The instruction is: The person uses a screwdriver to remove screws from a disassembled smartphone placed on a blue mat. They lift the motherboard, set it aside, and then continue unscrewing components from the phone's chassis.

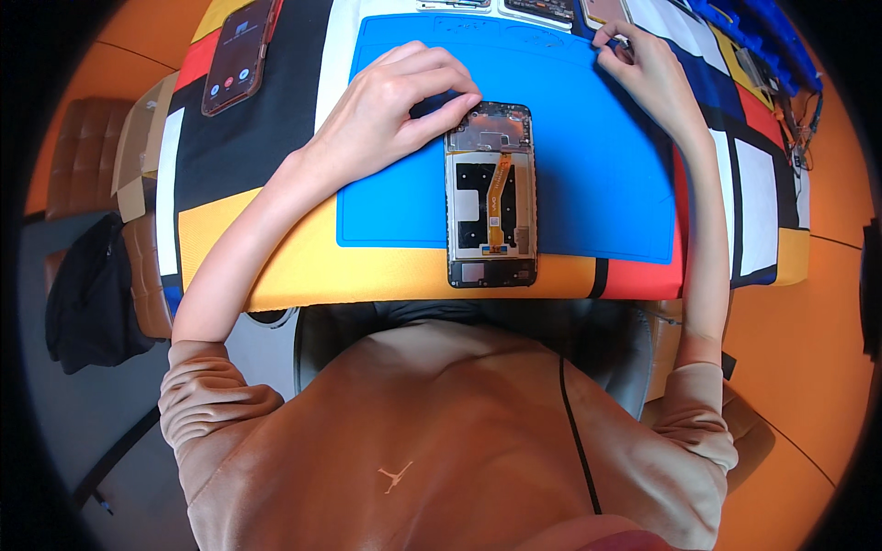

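Note:
An opened phone [470, 197], its back cover off, shows an orange ribbon cable [498, 207] and bare metal inside. It overlaps the near edge of a blue work mat [588, 184]. My left hand [395, 96] is closed, its thumb and index finger pinched together at the phone's upper left corner. Over the mat's far right corner, my right hand [648, 78] has its fingers curled and pinched. A small dark thing shows at those fingertips, too little of it to name. Close beyond that hand lies a pale phone part [606, 11].
A lit smartphone [241, 60] lies at the far left of the patterned tablecloth [276, 211]. More phone parts [537, 11] line the mat's far edge. Blue bins [776, 37] and tangled wires [799, 138] are at the far right. A cardboard box [138, 138] stands left of the table.

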Action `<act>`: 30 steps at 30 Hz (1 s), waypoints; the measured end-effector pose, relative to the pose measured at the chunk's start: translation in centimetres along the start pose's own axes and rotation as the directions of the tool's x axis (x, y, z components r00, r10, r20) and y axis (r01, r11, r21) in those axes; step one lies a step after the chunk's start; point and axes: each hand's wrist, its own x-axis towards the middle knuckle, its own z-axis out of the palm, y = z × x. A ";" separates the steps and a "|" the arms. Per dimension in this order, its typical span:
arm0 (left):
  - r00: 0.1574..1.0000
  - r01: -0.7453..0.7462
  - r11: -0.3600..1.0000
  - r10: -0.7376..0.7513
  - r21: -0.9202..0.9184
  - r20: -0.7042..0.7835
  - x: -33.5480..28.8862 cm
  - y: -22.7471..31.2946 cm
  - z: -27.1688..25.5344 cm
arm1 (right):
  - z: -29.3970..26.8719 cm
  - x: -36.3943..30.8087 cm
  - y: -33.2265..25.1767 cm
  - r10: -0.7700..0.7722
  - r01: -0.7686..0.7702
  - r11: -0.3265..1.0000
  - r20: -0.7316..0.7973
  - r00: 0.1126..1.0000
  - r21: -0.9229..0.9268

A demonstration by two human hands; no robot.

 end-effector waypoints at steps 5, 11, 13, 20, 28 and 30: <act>0.997 0.044 0.999 -0.044 0.008 0.065 -0.2 0.0 -0.1 | -0.7 0.6 -0.4 0.029 0.018 0.936 -0.130 0.991 0.352; 0.988 0.073 0.997 -0.074 0.016 0.135 -0.4 0.0 0.0 | -0.6 -0.9 -5.5 0.192 0.116 0.546 -0.259 0.947 0.830; 0.996 0.043 0.999 -0.044 0.014 0.082 -0.3 0.0 0.2 | 0.0 -1.6 -7.3 0.112 0.206 0.586 -0.330 0.937 0.784; 0.973 0.078 0.997 -0.082 0.027 0.215 -0.3 0.3 -0.3 | 2.2 -3.4 -8.8 -0.268 0.437 0.755 -0.378 0.886 0.489; 0.977 0.051 0.998 -0.060 0.047 0.206 -0.3 0.3 -0.2 | 2.5 -3.3 -7.9 -0.288 0.523 0.663 -0.463 0.838 0.535; 0.978 0.049 0.998 -0.057 0.045 0.202 -0.4 0.3 -0.2 | 2.6 -3.2 -7.9 -0.286 0.518 0.665 -0.457 0.842 0.538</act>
